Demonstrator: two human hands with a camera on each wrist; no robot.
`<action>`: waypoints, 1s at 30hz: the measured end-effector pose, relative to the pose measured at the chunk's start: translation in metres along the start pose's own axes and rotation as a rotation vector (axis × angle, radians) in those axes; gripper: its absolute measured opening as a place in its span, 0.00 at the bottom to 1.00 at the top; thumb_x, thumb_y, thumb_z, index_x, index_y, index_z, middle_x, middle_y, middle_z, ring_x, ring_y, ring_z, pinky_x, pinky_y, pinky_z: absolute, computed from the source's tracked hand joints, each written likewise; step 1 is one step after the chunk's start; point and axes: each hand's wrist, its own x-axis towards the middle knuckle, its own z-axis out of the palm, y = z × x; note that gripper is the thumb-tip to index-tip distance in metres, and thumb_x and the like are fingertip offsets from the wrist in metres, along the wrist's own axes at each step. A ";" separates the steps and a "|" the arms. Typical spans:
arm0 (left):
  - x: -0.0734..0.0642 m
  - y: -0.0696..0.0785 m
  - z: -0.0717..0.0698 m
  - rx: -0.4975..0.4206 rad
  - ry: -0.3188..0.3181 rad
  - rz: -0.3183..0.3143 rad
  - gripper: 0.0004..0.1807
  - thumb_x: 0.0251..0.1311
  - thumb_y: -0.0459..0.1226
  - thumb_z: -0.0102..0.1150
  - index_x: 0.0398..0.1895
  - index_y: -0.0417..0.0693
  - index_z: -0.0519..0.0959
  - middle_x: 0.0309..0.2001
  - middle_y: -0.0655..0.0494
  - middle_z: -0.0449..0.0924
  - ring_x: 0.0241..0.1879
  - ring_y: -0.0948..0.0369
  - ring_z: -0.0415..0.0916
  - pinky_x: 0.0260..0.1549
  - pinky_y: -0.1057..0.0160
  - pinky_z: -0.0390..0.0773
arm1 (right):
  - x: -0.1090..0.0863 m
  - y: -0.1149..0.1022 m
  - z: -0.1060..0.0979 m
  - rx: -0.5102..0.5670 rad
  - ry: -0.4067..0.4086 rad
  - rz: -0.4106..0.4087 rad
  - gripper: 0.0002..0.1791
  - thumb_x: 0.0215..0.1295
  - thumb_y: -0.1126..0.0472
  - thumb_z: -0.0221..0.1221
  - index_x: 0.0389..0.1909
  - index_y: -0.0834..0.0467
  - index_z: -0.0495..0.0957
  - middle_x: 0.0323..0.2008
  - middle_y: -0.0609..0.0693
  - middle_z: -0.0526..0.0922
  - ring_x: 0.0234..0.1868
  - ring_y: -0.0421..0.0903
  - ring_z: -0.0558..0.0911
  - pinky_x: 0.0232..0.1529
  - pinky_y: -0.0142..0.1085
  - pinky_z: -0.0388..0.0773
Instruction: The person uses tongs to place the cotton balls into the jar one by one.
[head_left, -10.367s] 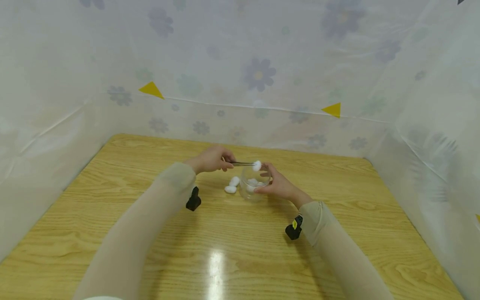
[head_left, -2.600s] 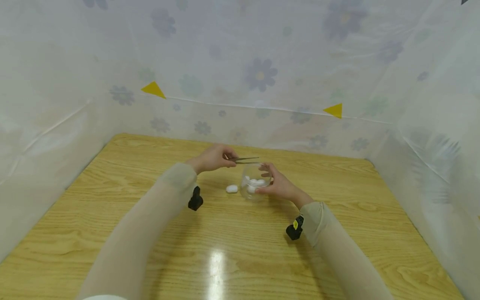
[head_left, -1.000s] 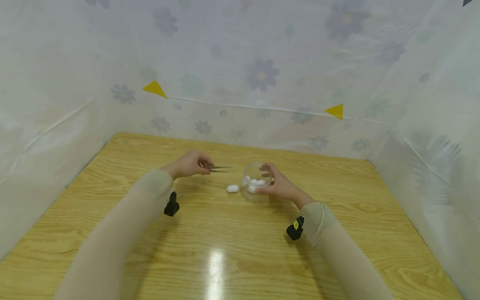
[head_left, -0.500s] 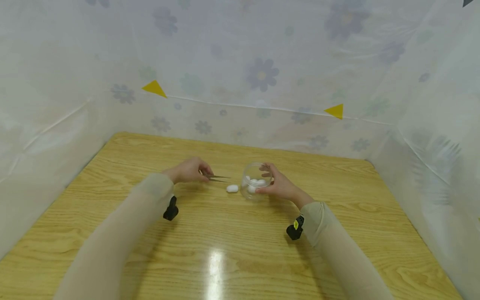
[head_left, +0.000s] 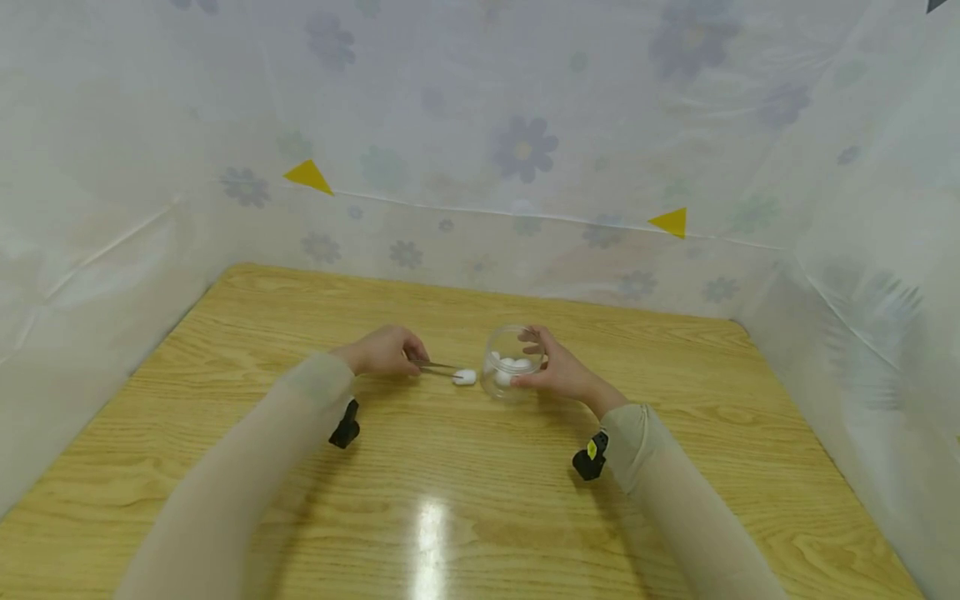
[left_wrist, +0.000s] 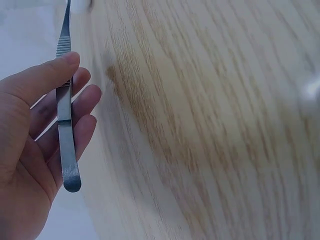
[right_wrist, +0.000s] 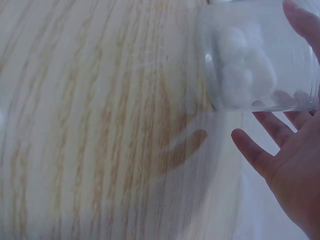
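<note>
My left hand (head_left: 388, 350) pinches metal tweezers (left_wrist: 65, 105) between thumb and fingers, seen from close in the left wrist view. The tweezers' two tips straddle a white cotton ball (head_left: 468, 377) on the table, left of a clear jar (head_left: 497, 392). Thumb and fingers of my right hand (head_left: 558, 367) curve around the jar's right side, steadying it upright. Several white cotton balls (right_wrist: 237, 82) are heaped inside the jar, visible through its wall in the right wrist view.
The wood-grain table (head_left: 480, 500) has its far edge against a flower-patterned sheet (head_left: 420, 108). Similar pale sheeting rises on both sides. Black wrist cameras hang under each forearm, the left camera (head_left: 345, 425) and the right camera (head_left: 589, 458), above the table.
Earlier, cotton balls went from the table into the jar. In the last second my left hand lowered the open tweezers down and right onto the last one outside. My right hand stayed put.
</note>
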 end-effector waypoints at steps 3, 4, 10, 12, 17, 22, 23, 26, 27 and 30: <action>0.001 0.000 0.001 0.008 -0.007 -0.004 0.09 0.56 0.33 0.62 0.41 0.42 0.82 0.38 0.51 0.83 0.37 0.60 0.78 0.38 0.62 0.78 | 0.000 0.001 0.000 -0.012 0.004 -0.020 0.50 0.55 0.52 0.67 0.71 0.58 0.45 0.69 0.58 0.57 0.67 0.59 0.62 0.59 0.54 0.67; 0.001 0.000 0.001 0.013 -0.008 -0.004 0.09 0.56 0.33 0.62 0.41 0.42 0.82 0.38 0.51 0.83 0.37 0.60 0.78 0.38 0.62 0.78 | 0.000 0.001 0.000 -0.019 0.006 -0.028 0.51 0.54 0.51 0.67 0.71 0.58 0.46 0.69 0.58 0.57 0.66 0.60 0.63 0.59 0.53 0.67; 0.000 0.000 0.002 0.048 -0.005 0.012 0.08 0.56 0.32 0.62 0.40 0.42 0.83 0.37 0.51 0.83 0.36 0.60 0.78 0.38 0.61 0.78 | 0.000 0.001 0.001 -0.035 0.010 -0.038 0.52 0.53 0.48 0.67 0.71 0.58 0.46 0.68 0.59 0.58 0.66 0.60 0.63 0.58 0.52 0.68; 0.000 0.000 0.002 0.055 -0.006 0.022 0.07 0.56 0.32 0.62 0.39 0.41 0.83 0.36 0.51 0.83 0.35 0.60 0.78 0.38 0.62 0.78 | 0.000 0.001 0.001 -0.016 0.004 -0.024 0.52 0.54 0.50 0.67 0.71 0.58 0.45 0.69 0.58 0.57 0.67 0.60 0.62 0.59 0.53 0.67; 0.000 -0.003 0.002 0.057 0.000 0.052 0.06 0.56 0.31 0.62 0.37 0.40 0.83 0.35 0.50 0.83 0.34 0.60 0.78 0.37 0.62 0.77 | 0.000 0.000 0.000 -0.009 0.001 -0.002 0.50 0.55 0.54 0.67 0.71 0.57 0.45 0.69 0.58 0.56 0.67 0.59 0.62 0.60 0.53 0.67; -0.001 -0.005 0.000 0.038 0.017 0.049 0.06 0.56 0.31 0.62 0.37 0.40 0.83 0.35 0.51 0.83 0.35 0.60 0.78 0.39 0.61 0.77 | 0.000 -0.001 0.000 0.003 0.000 0.006 0.49 0.55 0.55 0.67 0.71 0.55 0.46 0.69 0.55 0.56 0.68 0.57 0.61 0.60 0.52 0.67; -0.002 -0.005 -0.001 0.038 0.022 0.045 0.06 0.56 0.31 0.62 0.37 0.41 0.83 0.35 0.51 0.83 0.35 0.61 0.78 0.39 0.61 0.77 | 0.000 -0.001 0.000 0.005 -0.001 0.005 0.49 0.55 0.55 0.67 0.71 0.55 0.45 0.70 0.55 0.56 0.68 0.57 0.61 0.60 0.52 0.67; -0.002 -0.005 -0.003 0.025 0.025 0.039 0.06 0.57 0.32 0.61 0.38 0.40 0.82 0.34 0.50 0.82 0.32 0.61 0.78 0.36 0.62 0.77 | 0.000 0.000 0.001 0.007 0.002 0.009 0.49 0.55 0.56 0.67 0.71 0.55 0.46 0.69 0.55 0.56 0.68 0.57 0.61 0.60 0.53 0.66; -0.003 -0.005 -0.004 0.015 0.025 0.029 0.06 0.58 0.32 0.61 0.38 0.41 0.82 0.34 0.51 0.82 0.31 0.61 0.77 0.35 0.63 0.77 | 0.000 0.000 0.001 0.008 0.003 0.010 0.49 0.55 0.56 0.67 0.71 0.55 0.46 0.69 0.55 0.56 0.68 0.57 0.62 0.60 0.53 0.66; -0.004 -0.005 -0.006 -0.013 0.018 0.022 0.06 0.59 0.32 0.60 0.38 0.40 0.82 0.32 0.50 0.82 0.29 0.59 0.78 0.32 0.63 0.78 | 0.001 0.001 0.001 0.003 0.003 0.011 0.50 0.54 0.55 0.67 0.71 0.55 0.46 0.69 0.55 0.57 0.68 0.57 0.62 0.60 0.53 0.67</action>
